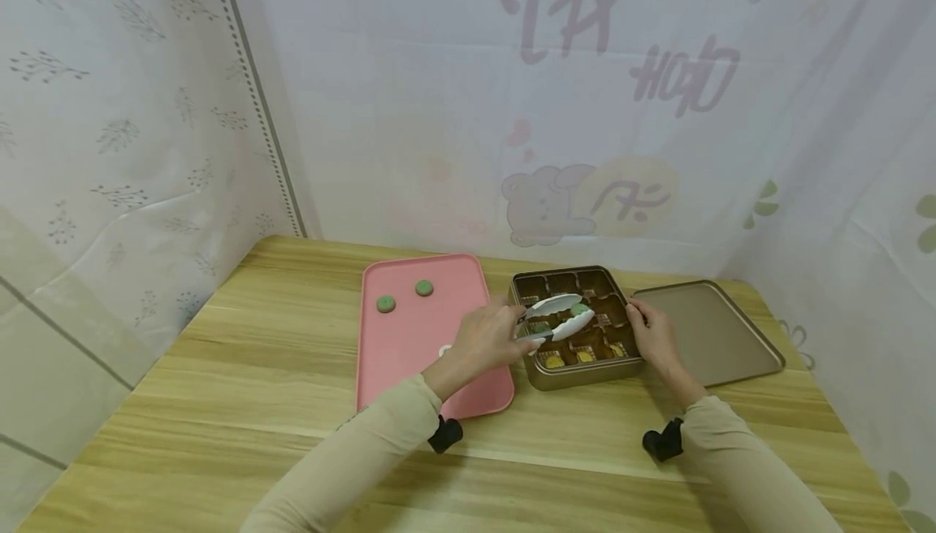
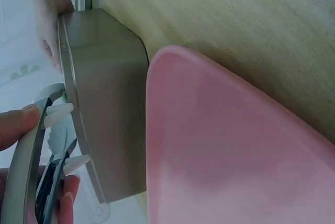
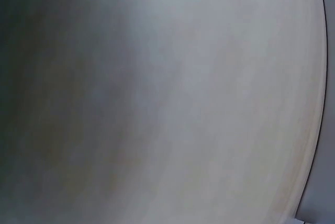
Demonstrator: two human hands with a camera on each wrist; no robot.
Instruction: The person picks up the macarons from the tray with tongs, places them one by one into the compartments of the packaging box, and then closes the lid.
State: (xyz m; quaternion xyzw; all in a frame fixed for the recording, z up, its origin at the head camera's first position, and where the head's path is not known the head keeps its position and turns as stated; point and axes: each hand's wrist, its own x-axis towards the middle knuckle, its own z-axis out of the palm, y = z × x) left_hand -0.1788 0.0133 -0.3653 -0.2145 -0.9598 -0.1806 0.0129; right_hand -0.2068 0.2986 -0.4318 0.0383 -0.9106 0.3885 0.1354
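In the head view my left hand [image 1: 486,336] holds a pair of tongs [image 1: 553,305] with white scalloped tips over the open tin box [image 1: 585,374]. Between those tips shows a green round cookie [image 1: 579,309], above the middle of the box. A brown divided insert fills the tin; yellow pieces [image 1: 555,361] lie in its front row, and another green piece [image 1: 540,327] sits at middle left, partly behind the tongs. My right hand [image 1: 654,342] grips the tin's right rim. The left wrist view shows thumb and fingers around the tong handles [image 2: 23,166].
A pink tray [image 1: 409,354] lies left of the tin, bearing two green cookies [image 1: 424,288] toward its back. To the right rests the flat metal lid [image 1: 720,334]. A patterned curtain [image 1: 409,110] hangs behind the wooden table [image 1: 241,370]. The right wrist view is mostly blurred.
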